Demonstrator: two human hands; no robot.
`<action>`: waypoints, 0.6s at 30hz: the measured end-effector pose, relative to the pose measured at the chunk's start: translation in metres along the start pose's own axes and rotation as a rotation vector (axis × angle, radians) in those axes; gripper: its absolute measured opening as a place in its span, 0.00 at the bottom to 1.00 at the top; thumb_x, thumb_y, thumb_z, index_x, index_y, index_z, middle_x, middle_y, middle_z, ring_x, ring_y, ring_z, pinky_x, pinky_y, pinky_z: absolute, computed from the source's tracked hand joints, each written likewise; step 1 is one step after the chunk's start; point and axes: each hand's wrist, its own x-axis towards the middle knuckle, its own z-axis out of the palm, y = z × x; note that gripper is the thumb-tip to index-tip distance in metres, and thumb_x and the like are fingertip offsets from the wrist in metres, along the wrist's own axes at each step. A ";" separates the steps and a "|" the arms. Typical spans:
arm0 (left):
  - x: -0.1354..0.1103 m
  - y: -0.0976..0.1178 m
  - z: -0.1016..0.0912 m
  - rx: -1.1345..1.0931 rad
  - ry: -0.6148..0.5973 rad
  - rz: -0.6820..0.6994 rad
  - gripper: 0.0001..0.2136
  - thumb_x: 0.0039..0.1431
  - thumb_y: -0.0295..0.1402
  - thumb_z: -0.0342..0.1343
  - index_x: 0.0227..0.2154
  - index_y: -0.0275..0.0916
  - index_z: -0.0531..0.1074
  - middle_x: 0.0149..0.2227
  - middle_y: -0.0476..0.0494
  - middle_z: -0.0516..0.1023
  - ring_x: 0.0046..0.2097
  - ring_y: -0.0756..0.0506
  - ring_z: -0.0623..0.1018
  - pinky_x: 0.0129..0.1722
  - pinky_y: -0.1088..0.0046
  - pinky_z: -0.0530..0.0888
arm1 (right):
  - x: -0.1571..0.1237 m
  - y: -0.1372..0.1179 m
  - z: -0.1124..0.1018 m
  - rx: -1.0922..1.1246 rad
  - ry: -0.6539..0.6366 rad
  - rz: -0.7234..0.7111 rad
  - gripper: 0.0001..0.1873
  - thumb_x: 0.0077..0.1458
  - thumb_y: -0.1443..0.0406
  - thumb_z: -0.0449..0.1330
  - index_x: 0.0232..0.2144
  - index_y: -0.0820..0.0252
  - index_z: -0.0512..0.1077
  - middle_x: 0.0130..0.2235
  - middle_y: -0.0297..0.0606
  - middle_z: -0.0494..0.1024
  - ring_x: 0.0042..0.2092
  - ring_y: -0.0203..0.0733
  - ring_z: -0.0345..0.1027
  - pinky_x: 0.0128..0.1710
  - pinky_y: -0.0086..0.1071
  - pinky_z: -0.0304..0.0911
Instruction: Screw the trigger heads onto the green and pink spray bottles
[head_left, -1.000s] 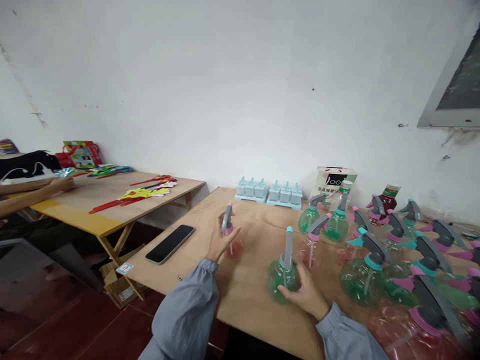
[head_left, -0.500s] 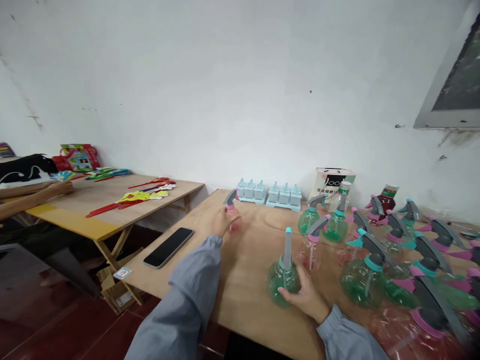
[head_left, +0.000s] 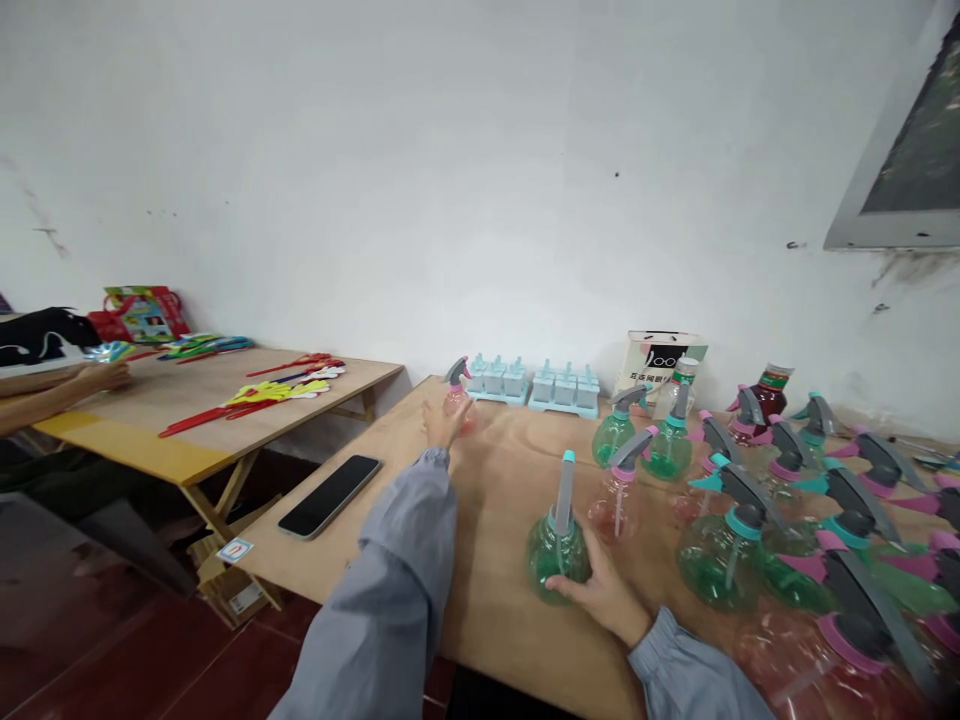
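A pink spray bottle (head_left: 454,398) with a grey and pink head stands upright near the far left of the wooden table, in front of the wall. My left hand (head_left: 444,424) is right at its near side, fingers spread apart and not wrapped round it; whether they still touch it I cannot tell. Closer to me, a green spray bottle (head_left: 551,550) with a grey and turquoise head stands upright on the table. My right hand (head_left: 600,585) grips its body from the right, thumb across the front. Just behind that hand is another pink spray bottle (head_left: 613,505).
Several more spray bottles (head_left: 724,560) crowd the right side. Pale blue popsicle moulds (head_left: 565,390) and a printed box (head_left: 660,365) stand by the wall. A phone (head_left: 330,497) lies at the left edge. A person's arms (head_left: 67,385) rest at the neighbouring table (head_left: 195,385).
The pink bottle has gone slightly farther back toward the wall with my left hand, whose fingers have opened from around it. My right hand stays on the green bottle. The view has shifted slightly.
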 end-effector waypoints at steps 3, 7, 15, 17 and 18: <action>-0.042 -0.001 -0.017 -0.217 -0.088 0.131 0.32 0.64 0.53 0.50 0.63 0.38 0.58 0.65 0.29 0.62 0.67 0.35 0.63 0.65 0.52 0.60 | 0.003 -0.004 0.003 0.009 -0.002 0.001 0.51 0.47 0.47 0.69 0.66 0.55 0.54 0.64 0.52 0.66 0.65 0.59 0.59 0.64 0.55 0.55; -0.120 0.017 -0.034 -0.596 -0.956 0.569 0.38 0.53 0.57 0.60 0.63 0.45 0.62 0.66 0.35 0.63 0.67 0.33 0.63 0.62 0.55 0.65 | 0.010 -0.011 0.008 -0.003 0.009 -0.035 0.52 0.46 0.49 0.71 0.66 0.55 0.53 0.63 0.53 0.65 0.65 0.60 0.58 0.65 0.56 0.53; -0.160 0.053 -0.012 -0.773 -0.997 0.299 0.28 0.50 0.42 0.68 0.54 0.42 0.71 0.53 0.39 0.76 0.52 0.40 0.76 0.48 0.65 0.73 | 0.009 -0.012 0.005 -0.135 0.006 -0.108 0.51 0.49 0.48 0.69 0.67 0.57 0.50 0.63 0.54 0.65 0.65 0.60 0.59 0.62 0.56 0.59; -0.152 0.048 -0.008 -0.904 -0.975 0.169 0.25 0.48 0.43 0.67 0.49 0.40 0.74 0.49 0.39 0.78 0.50 0.40 0.77 0.47 0.66 0.73 | 0.006 -0.016 -0.004 -0.163 0.043 -0.166 0.46 0.54 0.49 0.65 0.66 0.57 0.50 0.64 0.54 0.64 0.64 0.59 0.61 0.62 0.54 0.60; -0.149 0.044 -0.006 -0.963 -0.959 0.103 0.23 0.48 0.45 0.66 0.46 0.39 0.75 0.48 0.39 0.78 0.49 0.40 0.78 0.46 0.66 0.73 | 0.005 -0.018 -0.010 -0.172 0.074 -0.202 0.42 0.57 0.50 0.63 0.66 0.57 0.51 0.63 0.53 0.65 0.63 0.57 0.62 0.61 0.53 0.61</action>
